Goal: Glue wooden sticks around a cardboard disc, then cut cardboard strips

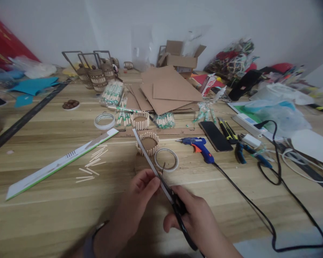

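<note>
My left hand [142,190] pinches the near end of a long thin white strip [145,152] that slants away toward a small round basket of wooden sticks [148,142]. My right hand [196,218] grips black scissors [174,206], whose blades meet the strip just right of my left fingers. A roll of clear tape [166,158] lies flat on the wooden table [56,211] beyond my hands.
A blue glue gun [197,147] with a black cord lies to the right, by a phone [215,136], a utility knife and pliers. A long white-green strip [59,163] and loose sticks [93,163] lie to the left. Cardboard sheets [167,91] and more stick baskets sit further back.
</note>
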Motion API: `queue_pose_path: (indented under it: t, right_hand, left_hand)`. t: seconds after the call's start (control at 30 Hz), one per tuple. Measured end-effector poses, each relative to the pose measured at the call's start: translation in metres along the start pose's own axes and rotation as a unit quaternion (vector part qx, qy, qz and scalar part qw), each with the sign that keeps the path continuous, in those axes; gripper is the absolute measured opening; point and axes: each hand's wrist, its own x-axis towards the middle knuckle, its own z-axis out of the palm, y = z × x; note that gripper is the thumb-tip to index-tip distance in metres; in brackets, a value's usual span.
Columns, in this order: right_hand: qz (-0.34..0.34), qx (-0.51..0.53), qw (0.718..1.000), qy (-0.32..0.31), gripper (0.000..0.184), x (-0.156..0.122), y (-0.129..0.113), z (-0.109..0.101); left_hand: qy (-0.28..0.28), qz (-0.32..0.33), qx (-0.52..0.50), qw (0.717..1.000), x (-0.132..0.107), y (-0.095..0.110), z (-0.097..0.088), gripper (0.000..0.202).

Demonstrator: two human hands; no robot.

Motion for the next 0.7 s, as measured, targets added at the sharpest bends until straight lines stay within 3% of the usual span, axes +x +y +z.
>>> queue_pose_path:
  t: [0.2,0.47,0.7]
  right_hand:
    - [-0.006,-0.003,1.000,-0.009,0.030,-0.0016,-0.0018,0.0010]
    - [0.000,-0.063,0.998,-0.004,0.046,0.0008,-0.0046,-0.0015]
    - [0.011,-0.028,0.999,-0.016,0.033,-0.0012,-0.0030,0.0029]
  left_hand:
    - [0.045,0.027,0.006,0.999,0.0022,0.0021,-0.0048,0.041]
    - [0.014,0.018,-0.015,1.000,0.0007,-0.0065,-0.0014,0.040]
    - [0.013,0.016,-0.024,1.000,0.0000,-0.0052,-0.0023,0.041]
